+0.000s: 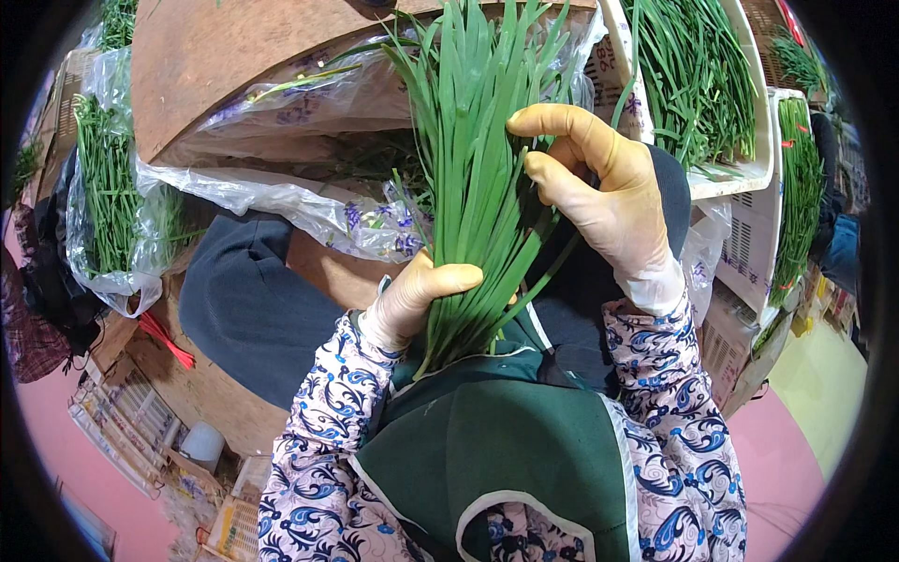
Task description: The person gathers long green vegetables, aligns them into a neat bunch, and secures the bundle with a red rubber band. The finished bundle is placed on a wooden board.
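My left hand [421,291], in a pale rubber glove, is closed around the lower part of a bunch of flat green garlic chives [467,161], its thumb across the front. The leaves fan out upward and away from my lap. At the right edge of the bunch is my gloved right hand [597,186], thumb and forefinger apart and curved toward the leaves. Whether its other fingers touch or pinch a leaf is hidden.
A plastic-lined box [309,147] with loose greens lies beyond my knees, beside a brown board [232,49]. White crates of chives [702,91] stand at right. A bag of greens [112,204] and red ties [165,341] are at left.
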`<state>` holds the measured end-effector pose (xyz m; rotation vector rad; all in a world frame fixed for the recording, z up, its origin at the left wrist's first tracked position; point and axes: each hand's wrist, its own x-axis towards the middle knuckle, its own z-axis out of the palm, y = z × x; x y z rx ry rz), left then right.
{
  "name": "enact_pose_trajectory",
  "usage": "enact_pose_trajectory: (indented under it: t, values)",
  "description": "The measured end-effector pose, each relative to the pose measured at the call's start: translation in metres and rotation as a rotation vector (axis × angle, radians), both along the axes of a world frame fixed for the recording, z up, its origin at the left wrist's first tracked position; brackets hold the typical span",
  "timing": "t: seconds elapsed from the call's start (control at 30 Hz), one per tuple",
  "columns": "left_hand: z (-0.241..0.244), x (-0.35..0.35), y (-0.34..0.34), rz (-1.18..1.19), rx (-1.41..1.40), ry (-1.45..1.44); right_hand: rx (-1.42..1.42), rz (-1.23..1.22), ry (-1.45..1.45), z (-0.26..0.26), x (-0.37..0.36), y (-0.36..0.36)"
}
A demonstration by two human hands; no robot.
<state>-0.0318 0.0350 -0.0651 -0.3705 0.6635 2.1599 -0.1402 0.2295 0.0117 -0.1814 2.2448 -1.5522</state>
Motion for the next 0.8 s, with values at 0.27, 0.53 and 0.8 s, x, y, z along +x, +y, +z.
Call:
enact_pose_trajectory:
  t: [0.27,0.53,0.8]
  values:
    - [0.010,-0.004,-0.001,0.012,0.000,-0.036,0.034,0.007,0.126,-0.007,0.001,0.001]
    - [0.005,0.000,0.002,0.036,-0.026,-0.047,-0.258,-0.296,-0.005,-0.001,-0.004,-0.009]
    - [-0.001,0.007,0.009,0.183,-0.009,-0.043,0.110,0.423,0.609,0.019,0.001,-0.037]
